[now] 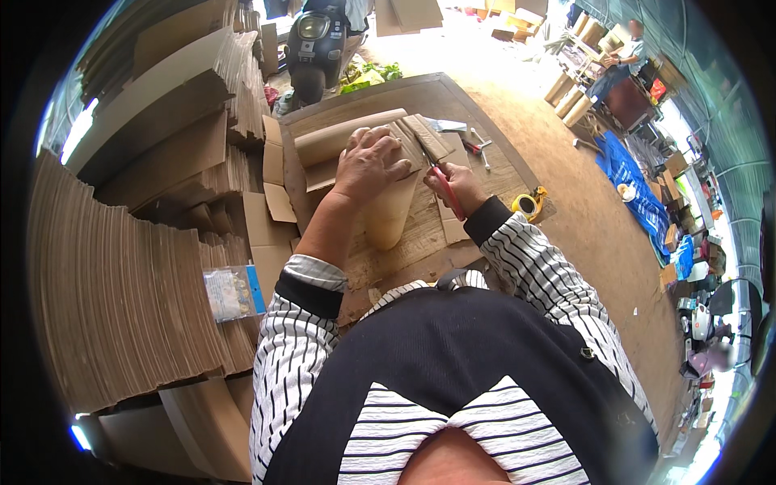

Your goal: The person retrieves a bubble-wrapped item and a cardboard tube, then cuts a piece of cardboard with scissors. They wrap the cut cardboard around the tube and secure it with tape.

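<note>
My left hand point(370, 164) lies palm down with fingers spread, pressing on brown cardboard point(410, 149) on the worktable. A long tan roll point(347, 137) lies beyond and left of its fingers. Under and in front of the hand, a pale yellowish cylinder point(390, 222) points toward me, its upper end hidden. In my right hand point(459, 184) are red-handled scissors point(449, 194), closed in the fingers. Their thin metal end reaches the right edge of the cardboard, beside a narrow folded strip point(430, 136). The exact shape of the blades is hard to make out.
Right of my hands, the wooden table point(509, 158) holds a red-and-black tool point(473, 147) and a yellow tape roll point(527, 205). Tall stacks of flat cardboard point(129, 283) stand close on my left. A scooter point(314, 52) is parked beyond; another person point(626, 61) is far right.
</note>
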`<state>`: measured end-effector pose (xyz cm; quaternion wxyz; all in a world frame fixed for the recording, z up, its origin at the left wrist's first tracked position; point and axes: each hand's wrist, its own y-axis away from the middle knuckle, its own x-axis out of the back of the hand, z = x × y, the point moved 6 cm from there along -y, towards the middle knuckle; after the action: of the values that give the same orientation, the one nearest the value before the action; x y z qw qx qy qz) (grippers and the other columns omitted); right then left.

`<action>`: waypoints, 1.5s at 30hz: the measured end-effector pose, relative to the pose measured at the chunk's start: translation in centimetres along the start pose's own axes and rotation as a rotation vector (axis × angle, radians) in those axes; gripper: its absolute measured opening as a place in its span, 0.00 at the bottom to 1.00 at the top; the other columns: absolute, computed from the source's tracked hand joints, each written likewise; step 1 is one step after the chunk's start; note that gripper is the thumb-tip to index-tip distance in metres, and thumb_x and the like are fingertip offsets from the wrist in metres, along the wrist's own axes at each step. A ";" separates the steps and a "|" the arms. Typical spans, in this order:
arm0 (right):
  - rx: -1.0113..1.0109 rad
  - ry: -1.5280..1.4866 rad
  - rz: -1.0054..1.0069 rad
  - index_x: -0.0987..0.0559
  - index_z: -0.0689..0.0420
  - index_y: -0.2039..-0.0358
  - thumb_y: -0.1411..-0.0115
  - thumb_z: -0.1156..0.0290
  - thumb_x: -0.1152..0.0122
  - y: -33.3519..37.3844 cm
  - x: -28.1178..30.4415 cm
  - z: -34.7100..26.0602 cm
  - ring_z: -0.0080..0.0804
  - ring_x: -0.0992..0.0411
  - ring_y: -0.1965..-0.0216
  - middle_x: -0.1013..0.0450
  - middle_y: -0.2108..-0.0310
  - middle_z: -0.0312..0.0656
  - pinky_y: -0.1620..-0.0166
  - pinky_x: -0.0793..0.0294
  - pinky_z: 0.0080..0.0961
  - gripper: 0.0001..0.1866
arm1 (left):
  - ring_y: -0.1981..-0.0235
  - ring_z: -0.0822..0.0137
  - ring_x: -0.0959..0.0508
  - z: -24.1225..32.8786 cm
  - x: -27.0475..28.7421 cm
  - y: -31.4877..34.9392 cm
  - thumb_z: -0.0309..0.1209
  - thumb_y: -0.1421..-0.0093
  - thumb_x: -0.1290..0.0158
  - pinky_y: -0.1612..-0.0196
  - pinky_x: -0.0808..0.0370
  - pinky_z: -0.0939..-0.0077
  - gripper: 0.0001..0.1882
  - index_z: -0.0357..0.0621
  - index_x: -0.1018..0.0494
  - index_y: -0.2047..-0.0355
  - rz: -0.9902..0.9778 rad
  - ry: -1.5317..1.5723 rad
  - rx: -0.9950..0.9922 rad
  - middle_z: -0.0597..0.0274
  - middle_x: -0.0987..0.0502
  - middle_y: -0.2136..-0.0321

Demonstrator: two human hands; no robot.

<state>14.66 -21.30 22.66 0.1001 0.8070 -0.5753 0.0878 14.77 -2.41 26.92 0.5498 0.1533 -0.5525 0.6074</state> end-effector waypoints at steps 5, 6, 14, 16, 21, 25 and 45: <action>-0.034 -0.020 -0.055 0.24 0.62 0.58 0.43 0.60 0.34 -0.5 0.9 1.2 0.16 0.36 0.84 0.32 0.80 0.31 0.82 0.37 0.16 0.20 | 0.39 0.54 0.38 0.9 0.6 0.1 0.47 0.46 0.41 0.35 0.43 0.62 0.22 0.51 0.24 0.54 -0.018 0.004 -0.006 0.60 0.31 0.44; -0.060 -0.026 -0.068 0.24 0.62 0.57 0.43 0.60 0.34 -0.5 1.0 1.2 0.16 0.36 0.84 0.31 0.80 0.32 0.82 0.37 0.16 0.20 | 0.39 0.54 0.38 0.8 0.6 0.2 0.47 0.46 0.41 0.35 0.43 0.62 0.22 0.51 0.24 0.54 -0.021 -0.006 -0.001 0.60 0.31 0.44; -0.036 -0.010 -0.108 0.22 0.60 0.63 0.43 0.57 0.34 -3.6 0.8 1.6 0.18 0.34 0.83 0.30 0.80 0.32 0.81 0.35 0.19 0.18 | 0.39 0.53 0.39 0.6 0.4 -0.1 0.49 0.49 0.40 0.39 0.38 0.57 0.23 0.53 0.24 0.55 0.009 -0.003 -0.020 0.65 0.31 0.44; -0.048 0.026 -0.140 0.23 0.60 0.58 0.42 0.59 0.34 -3.7 0.9 1.5 0.17 0.35 0.82 0.30 0.78 0.31 0.79 0.36 0.17 0.19 | 0.39 0.53 0.39 0.6 0.6 0.0 0.48 0.50 0.39 0.38 0.39 0.58 0.23 0.52 0.24 0.56 0.018 0.003 -0.032 0.64 0.31 0.44; 0.042 0.010 -0.161 0.21 0.59 0.62 0.45 0.65 0.33 -4.3 1.9 1.8 0.15 0.33 0.79 0.29 0.76 0.31 0.80 0.33 0.19 0.14 | 0.39 0.52 0.39 0.6 1.1 0.0 0.45 0.50 0.37 0.37 0.39 0.59 0.23 0.50 0.24 0.56 0.010 0.011 -0.054 0.63 0.31 0.45; -0.101 -0.065 -0.336 0.25 0.59 0.49 0.45 0.65 0.31 -4.7 3.0 2.7 0.14 0.34 0.78 0.30 0.74 0.30 0.78 0.33 0.14 0.24 | 0.39 0.51 0.39 0.7 1.1 0.0 0.45 0.50 0.37 0.37 0.39 0.58 0.23 0.50 0.24 0.56 0.001 0.005 -0.058 0.63 0.31 0.44; 0.145 -0.141 -0.637 0.29 0.57 0.45 0.48 0.76 0.30 -10.5 2.5 1.4 0.22 0.29 0.55 0.25 0.53 0.36 0.52 0.28 0.23 0.29 | 0.37 0.48 0.41 0.3 1.2 -0.3 0.43 0.49 0.37 0.36 0.40 0.55 0.23 0.50 0.24 0.54 -0.080 0.044 0.002 0.60 0.33 0.42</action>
<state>25.47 -20.60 21.29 0.0247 0.9555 -0.2916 0.0368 14.49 -2.10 28.07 0.5855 0.1622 -0.5330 0.5889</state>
